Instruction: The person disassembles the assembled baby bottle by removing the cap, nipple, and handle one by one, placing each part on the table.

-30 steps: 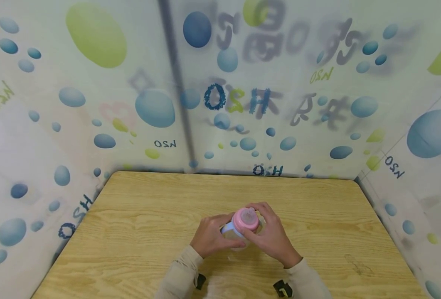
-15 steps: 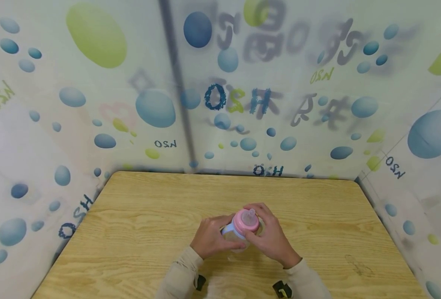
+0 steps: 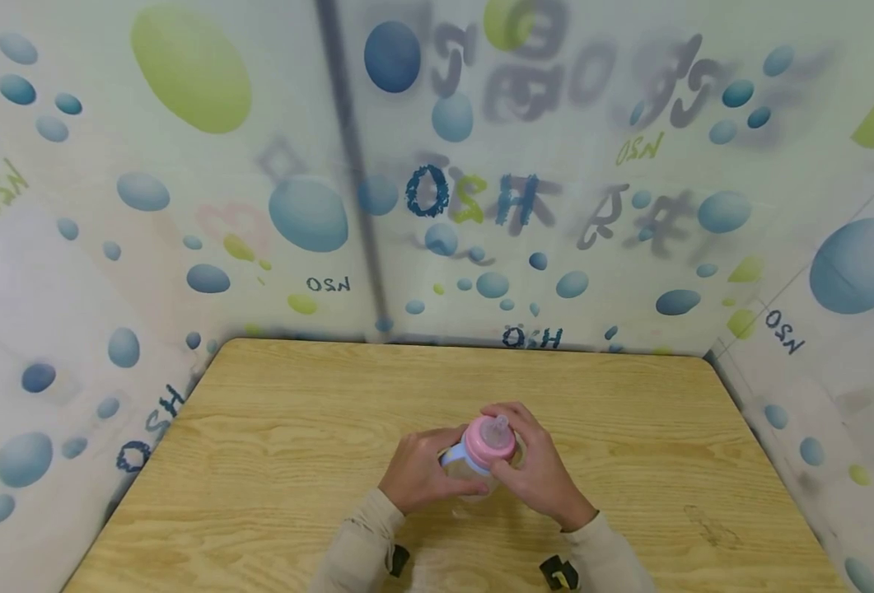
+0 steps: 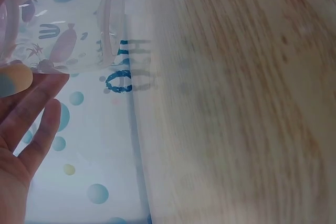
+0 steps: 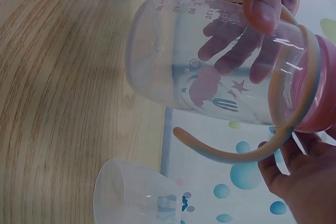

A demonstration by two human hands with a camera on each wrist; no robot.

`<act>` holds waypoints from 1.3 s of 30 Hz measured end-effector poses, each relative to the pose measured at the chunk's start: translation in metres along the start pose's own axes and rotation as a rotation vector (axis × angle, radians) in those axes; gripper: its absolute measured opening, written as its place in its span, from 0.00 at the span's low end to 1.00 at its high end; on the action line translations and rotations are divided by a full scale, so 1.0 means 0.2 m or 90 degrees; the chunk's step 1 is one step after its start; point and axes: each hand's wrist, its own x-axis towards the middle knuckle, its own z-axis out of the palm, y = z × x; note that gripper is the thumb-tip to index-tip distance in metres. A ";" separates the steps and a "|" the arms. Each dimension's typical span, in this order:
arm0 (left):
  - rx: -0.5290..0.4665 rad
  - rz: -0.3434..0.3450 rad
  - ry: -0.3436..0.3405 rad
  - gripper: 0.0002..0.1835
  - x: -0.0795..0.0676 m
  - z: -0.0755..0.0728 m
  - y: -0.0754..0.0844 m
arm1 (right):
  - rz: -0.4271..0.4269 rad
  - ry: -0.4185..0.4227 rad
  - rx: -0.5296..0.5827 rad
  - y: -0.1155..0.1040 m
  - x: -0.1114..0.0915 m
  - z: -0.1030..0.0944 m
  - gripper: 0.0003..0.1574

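Note:
A clear baby bottle (image 5: 210, 61) with printed sea animals and measuring marks is held tilted over the table, its nipple (image 3: 494, 428) pointing up and away in the head view. My left hand (image 3: 422, 473) grips the bottle's body, thumb along the near side and fingers behind it, seen through the plastic in the right wrist view. My right hand (image 3: 540, 469) holds the pink collar (image 3: 490, 445) between thumb and fingers. Below the collar sits a ring with curved handles (image 5: 236, 156), pale blue in the head view. The left wrist view shows the bottle's clear wall (image 4: 63, 19) above my left fingers (image 4: 31, 108).
A clear, dome-like cover (image 5: 131, 192) stands on the wooden table (image 3: 296, 412) beyond the bottle in the right wrist view. Dark wrist straps (image 3: 399, 560) show by both cuffs. A wall curtain (image 3: 437, 247) with bubble prints closes off the table's back and sides.
My right thumb has slid right across the front of the collar, and its fingers have shifted slightly left at the back. The bottle has moved slightly toward me and right; my left hand keeps its grip.

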 end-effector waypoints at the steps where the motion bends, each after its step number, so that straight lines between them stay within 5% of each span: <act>1: -0.001 0.000 0.000 0.37 0.00 0.00 0.00 | -0.002 -0.001 0.002 0.00 0.00 0.00 0.40; 10: -0.010 -0.005 -0.005 0.38 0.00 0.00 0.00 | -0.013 -0.001 -0.013 0.00 -0.01 0.00 0.40; 22: -0.006 -0.028 -0.007 0.37 0.01 0.00 0.01 | 0.067 0.123 -0.182 -0.05 -0.01 0.03 0.39; 39: 0.011 -0.042 -0.009 0.37 0.01 0.00 0.01 | 0.105 0.171 -0.275 -0.09 -0.01 0.04 0.37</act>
